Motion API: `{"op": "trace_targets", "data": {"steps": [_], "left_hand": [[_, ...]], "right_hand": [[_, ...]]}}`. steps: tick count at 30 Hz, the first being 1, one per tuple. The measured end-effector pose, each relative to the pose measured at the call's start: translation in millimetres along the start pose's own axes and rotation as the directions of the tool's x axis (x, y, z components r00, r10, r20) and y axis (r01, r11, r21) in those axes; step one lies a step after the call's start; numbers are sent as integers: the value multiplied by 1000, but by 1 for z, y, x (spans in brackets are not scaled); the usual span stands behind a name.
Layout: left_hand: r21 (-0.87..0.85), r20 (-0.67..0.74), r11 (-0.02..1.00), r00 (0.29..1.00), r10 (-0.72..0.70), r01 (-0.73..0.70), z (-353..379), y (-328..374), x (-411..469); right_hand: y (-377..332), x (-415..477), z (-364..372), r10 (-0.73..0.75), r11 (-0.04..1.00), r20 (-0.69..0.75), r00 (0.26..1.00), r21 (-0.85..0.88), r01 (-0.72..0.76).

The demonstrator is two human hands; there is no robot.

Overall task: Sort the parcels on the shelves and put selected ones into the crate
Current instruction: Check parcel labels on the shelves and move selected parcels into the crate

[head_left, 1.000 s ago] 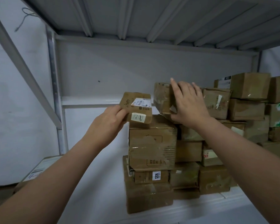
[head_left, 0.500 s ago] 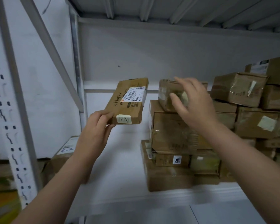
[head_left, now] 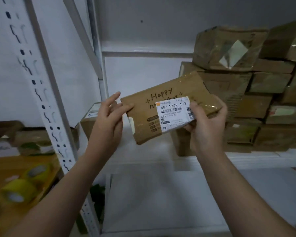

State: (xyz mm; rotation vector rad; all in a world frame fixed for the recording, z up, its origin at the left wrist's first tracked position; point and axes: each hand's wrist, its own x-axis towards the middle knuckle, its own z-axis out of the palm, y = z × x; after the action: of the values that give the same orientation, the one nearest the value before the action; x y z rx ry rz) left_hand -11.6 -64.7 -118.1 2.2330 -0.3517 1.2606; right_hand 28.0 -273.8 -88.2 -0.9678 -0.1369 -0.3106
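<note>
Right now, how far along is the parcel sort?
Early, it seems. Done: one flat parcel is off the shelf. In hand: left hand and right hand hold it, label up. Left: the stack of boxes sits on the shelf; no crate is in view, so nothing visibly placed.

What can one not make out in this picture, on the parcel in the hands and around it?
All in the head view:
1. Second handwritten line on the flat parcel: half covered by its white label.
2. Fine print under the label's barcode: too small and blurred.
3. The label's right edge: under the thumb of the right hand.
4. Stacked parcels: cut off by the right edge.
5. The crate: not in view.
</note>
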Motion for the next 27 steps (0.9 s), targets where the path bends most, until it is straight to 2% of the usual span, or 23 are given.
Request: {"op": "trace_targets", "data": {"steps": [2, 4, 5, 7, 9, 17, 21, 22, 24, 27], "left_hand": [[-295, 6, 929, 973, -232, 223, 5, 3, -12], [-517, 144, 727, 883, -447, 452, 10, 8, -27], [-582, 208, 629, 843, -497, 514, 11, 11, -33], [-662, 210, 543, 823, -528, 517, 11, 12, -42], [-684, 180, 537, 828, -532, 493, 12, 7, -51], [-682, 206, 523, 820, -534, 512, 15, -12, -64], [-634, 267, 542, 814, -516, 551, 12, -15, -63], [-602, 286, 586, 832, -476, 542, 10, -19, -64], [-497, 354, 736, 882, -312, 459, 4, -30, -67], [-252, 412, 940, 905, -110, 229, -3, -43, -70]], "right_hand": [[18, -14, -4, 0, 1000, -58, 998, 31, 2], [35, -26, -8, -3, 1000, -97, 995, 0, 3], [42, -30, -11, 4, 1000, -111, 994, -10, -5], [54, -37, -16, 52, 999, -144, 988, 9, -51], [63, -42, -23, 96, 995, -158, 983, 27, -92], [77, -41, -35, 80, 988, -104, 991, -121, -93], [81, -32, -41, 13, 974, -81, 997, -224, -31], [82, -29, -42, -7, 963, -80, 997, -269, -15], [82, -23, -44, 11, 943, -98, 995, -329, -43], [77, -15, -41, 142, 911, -155, 978, -365, -191]]}}
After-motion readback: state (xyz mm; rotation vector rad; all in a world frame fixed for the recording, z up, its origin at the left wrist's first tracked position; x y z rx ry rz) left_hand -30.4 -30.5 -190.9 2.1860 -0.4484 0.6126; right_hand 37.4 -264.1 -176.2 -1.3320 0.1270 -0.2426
